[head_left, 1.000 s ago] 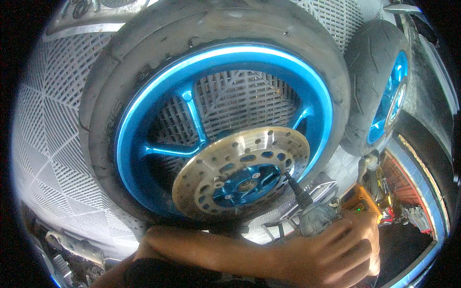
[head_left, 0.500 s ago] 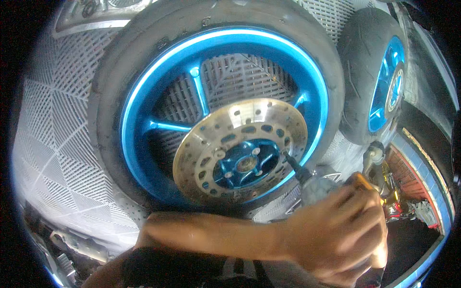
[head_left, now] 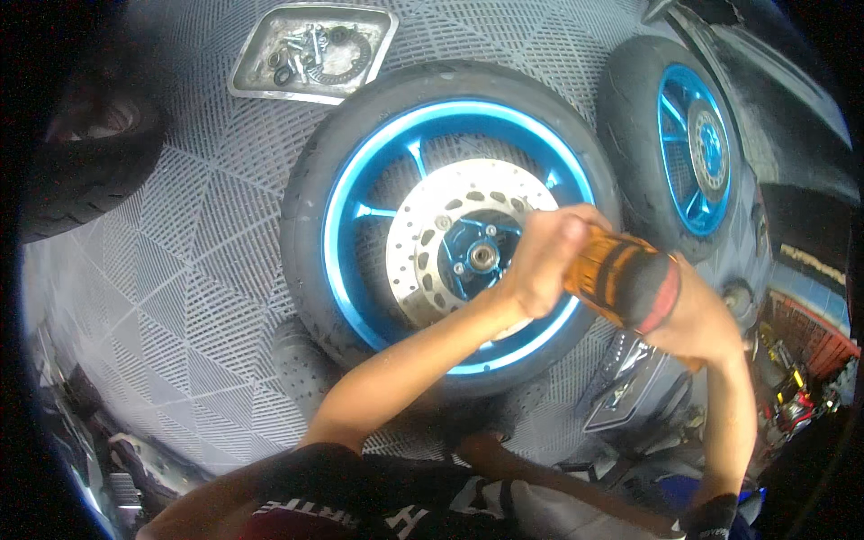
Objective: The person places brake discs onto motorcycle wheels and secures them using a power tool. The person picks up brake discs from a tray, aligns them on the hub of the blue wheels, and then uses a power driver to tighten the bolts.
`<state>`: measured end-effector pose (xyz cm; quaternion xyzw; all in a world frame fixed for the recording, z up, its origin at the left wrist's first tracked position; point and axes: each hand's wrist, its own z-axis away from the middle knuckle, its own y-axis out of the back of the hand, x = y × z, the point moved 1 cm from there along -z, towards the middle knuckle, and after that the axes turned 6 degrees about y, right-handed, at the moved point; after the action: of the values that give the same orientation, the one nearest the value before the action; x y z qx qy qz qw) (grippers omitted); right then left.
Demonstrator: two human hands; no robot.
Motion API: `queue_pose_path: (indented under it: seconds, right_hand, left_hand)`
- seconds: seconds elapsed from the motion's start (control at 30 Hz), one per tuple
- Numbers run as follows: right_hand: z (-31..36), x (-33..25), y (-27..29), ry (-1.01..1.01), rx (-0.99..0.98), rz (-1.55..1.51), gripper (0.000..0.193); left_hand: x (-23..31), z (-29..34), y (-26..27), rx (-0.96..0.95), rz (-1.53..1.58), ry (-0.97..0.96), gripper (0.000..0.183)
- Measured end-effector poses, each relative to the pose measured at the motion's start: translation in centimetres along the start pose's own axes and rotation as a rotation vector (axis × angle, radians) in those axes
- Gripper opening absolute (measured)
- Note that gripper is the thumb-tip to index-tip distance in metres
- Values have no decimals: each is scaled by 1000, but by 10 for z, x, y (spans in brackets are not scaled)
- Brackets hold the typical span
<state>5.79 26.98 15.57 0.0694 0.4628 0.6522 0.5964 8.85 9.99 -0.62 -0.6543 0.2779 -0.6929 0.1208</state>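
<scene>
Both my hands are on an orange and black cordless driver (head_left: 616,274) with a red band near its rear. My left hand (head_left: 547,261) wraps round its front end, with the thumb on top. My right hand (head_left: 697,315) is closed round the grip, partly hidden by the tool's body. The driver is over the right part of a brake disc (head_left: 414,216) on a motorcycle wheel lying flat, with a blue rim (head_left: 337,225) and black tyre (head_left: 306,216). Bolts surround the hub (head_left: 484,256). My left hand hides the tool's tip, so I cannot tell whether it touches a bolt.
A metal tray (head_left: 243,76) beyond the wheel holds bolts and rings. A second blue wheel (head_left: 675,135) leans at the right. Another tyre (head_left: 99,184) is far left. A red crate (head_left: 814,337) stands right, on the grey slatted floor (head_left: 207,261).
My view has risen and widened, bringing the tray and far-left tyre into sight. The driver's tip was at a disc bolt and is now hidden. My right arm has come into view.
</scene>
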Motion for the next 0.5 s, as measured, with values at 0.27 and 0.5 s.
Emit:
queue_pose_path:
  seconds: [0.27,0.5]
  right_hand:
    - [-26,-37,10,-175,-107,-31,50]
    - [55,34,14,22,-43,-152,59]
  left_hand:
    - [-9,-2,-14,223,101,-198,99]
    - [81,-12,-38,26,-181,-244,72]
